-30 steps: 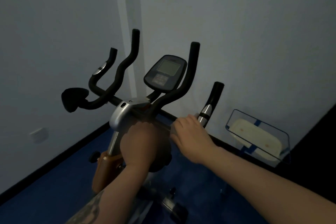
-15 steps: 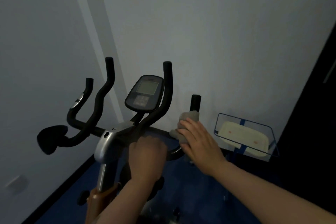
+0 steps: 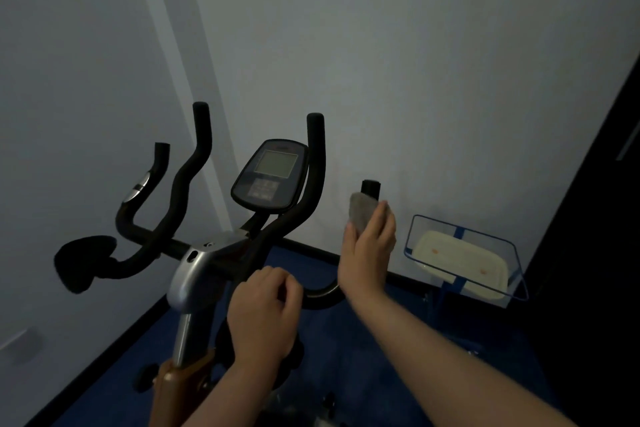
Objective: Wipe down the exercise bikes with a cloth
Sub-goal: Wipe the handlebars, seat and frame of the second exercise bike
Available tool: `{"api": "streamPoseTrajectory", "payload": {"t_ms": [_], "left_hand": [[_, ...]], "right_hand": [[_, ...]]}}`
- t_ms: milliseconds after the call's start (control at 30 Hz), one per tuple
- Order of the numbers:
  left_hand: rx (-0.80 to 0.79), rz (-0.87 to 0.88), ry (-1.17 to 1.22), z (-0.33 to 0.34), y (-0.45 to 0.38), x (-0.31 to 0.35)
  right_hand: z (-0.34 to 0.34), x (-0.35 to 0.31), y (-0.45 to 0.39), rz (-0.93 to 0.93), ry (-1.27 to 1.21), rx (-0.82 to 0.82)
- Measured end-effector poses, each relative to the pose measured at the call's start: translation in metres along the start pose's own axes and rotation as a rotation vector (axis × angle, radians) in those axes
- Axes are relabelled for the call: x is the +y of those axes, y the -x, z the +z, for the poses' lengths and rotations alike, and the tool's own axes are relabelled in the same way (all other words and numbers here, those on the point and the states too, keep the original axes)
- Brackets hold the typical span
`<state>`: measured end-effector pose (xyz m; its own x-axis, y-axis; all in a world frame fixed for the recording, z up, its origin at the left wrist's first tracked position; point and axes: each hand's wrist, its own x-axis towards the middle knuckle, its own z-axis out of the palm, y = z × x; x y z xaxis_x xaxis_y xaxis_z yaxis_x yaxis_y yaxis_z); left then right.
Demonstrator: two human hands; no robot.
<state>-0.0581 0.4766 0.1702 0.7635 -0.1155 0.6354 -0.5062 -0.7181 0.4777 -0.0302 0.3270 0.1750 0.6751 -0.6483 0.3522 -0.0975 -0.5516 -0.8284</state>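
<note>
Wrapping a small grey cloth (image 3: 362,215) round the black right handlebar grip (image 3: 370,188), the right hand (image 3: 367,250) wipes while the left hand (image 3: 263,312) clasps the crossbar, leaving the oval console (image 3: 270,175) and silver frame (image 3: 188,276) seemingly undone.

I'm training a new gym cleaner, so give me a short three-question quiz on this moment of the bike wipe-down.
1. True or false: the right hand wraps the grey cloth round the outer right handlebar grip.
2. What does the left hand do?
A. Presses the console
B. Grips the handlebar crossbar
C. Hangs idle
3. Fill in: the console sits between the two tall inner ______.

Key:
1. True; only the grip's black tip shows above the cloth.
2. B; its fingers curl over the crossbar.
3. Handlebars.
</note>
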Motion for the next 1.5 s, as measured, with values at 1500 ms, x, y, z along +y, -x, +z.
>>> {"api": "streamPoseTrajectory", "payload": {"t_ms": [1500], "left_hand": [[0.032,-0.024,-0.033,0.000,-0.001,0.002]], "right_hand": [[0.010,0.007,-0.016,0.274,-0.381,0.083]]}}
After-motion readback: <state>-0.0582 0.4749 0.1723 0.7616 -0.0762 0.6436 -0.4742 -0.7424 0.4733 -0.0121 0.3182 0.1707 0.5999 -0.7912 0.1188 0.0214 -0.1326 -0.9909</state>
